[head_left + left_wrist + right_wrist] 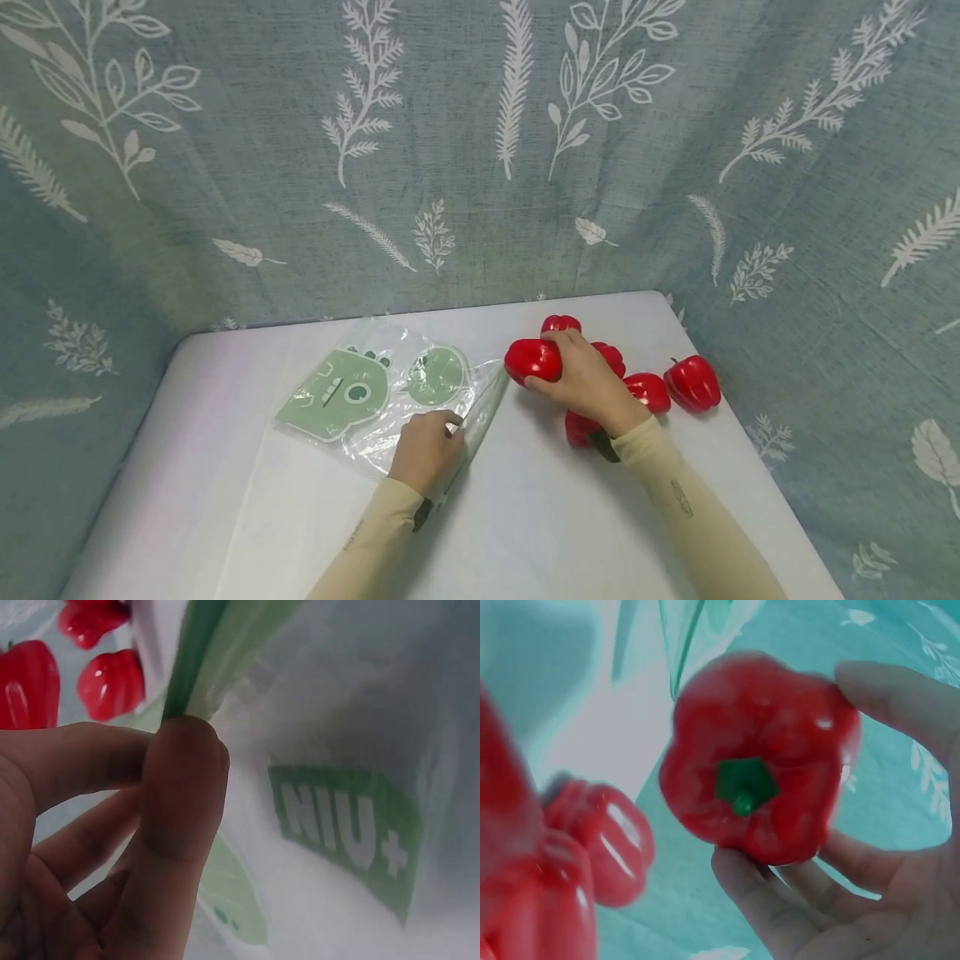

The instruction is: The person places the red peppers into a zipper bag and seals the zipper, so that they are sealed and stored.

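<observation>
A clear plastic bag (pixel 375 433) with green printed shapes lies on the white table. At its right edge my left hand (pixel 427 450) pinches the green rim (pixel 196 667) between thumb and finger, as the left wrist view shows. My right hand (pixel 588 379) holds a red bell pepper (pixel 533 361) close to the bag's upper right corner. In the right wrist view, thumb and fingers curl around that pepper (pixel 757 750), its green stem toward the camera. Several more red bell peppers lie around and under the right forearm, partly hidden by it.
One bell pepper (pixel 693 384) lies near the table's right edge, another (pixel 561 323) toward the back. Blue-green curtains (pixel 450 167) with white leaf patterns hang behind and beside the white table (pixel 517 533).
</observation>
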Motion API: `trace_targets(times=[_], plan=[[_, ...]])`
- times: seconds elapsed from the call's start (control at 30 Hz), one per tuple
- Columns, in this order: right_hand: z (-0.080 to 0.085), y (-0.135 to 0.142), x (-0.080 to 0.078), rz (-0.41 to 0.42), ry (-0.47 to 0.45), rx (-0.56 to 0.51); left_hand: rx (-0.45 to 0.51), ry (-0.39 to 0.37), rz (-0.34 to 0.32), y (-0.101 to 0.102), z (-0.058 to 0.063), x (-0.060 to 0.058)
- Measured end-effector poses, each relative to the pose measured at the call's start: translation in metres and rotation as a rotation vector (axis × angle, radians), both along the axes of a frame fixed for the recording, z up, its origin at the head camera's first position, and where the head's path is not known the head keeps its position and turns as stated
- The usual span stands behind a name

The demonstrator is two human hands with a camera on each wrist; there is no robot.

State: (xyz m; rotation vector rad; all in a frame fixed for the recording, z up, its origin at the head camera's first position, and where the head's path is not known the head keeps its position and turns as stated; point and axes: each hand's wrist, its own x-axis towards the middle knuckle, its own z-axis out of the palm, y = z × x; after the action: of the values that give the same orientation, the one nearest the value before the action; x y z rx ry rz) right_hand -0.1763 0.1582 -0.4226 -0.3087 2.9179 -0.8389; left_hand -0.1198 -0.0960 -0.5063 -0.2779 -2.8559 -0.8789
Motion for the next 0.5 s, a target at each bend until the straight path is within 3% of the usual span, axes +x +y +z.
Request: trace_targets(times=[0.23, 0.4, 0.5], plan=[[-0.01, 0.0, 0.016, -0.068, -0.043, -0.206, 0.105, -0.197, 0.024, -0.007, 0.002, -0.004], [-0.019, -0.002, 0.022, -0.13, -0.044, -0.359, 0.146, -0.254, 0.029, -0.012, 0.004, -0.005], [-0.024, -0.005, 0.027, -0.19, -0.08, -0.507, 0.138, -0.274, 0.02, -0.011, 0.005, -0.004]])
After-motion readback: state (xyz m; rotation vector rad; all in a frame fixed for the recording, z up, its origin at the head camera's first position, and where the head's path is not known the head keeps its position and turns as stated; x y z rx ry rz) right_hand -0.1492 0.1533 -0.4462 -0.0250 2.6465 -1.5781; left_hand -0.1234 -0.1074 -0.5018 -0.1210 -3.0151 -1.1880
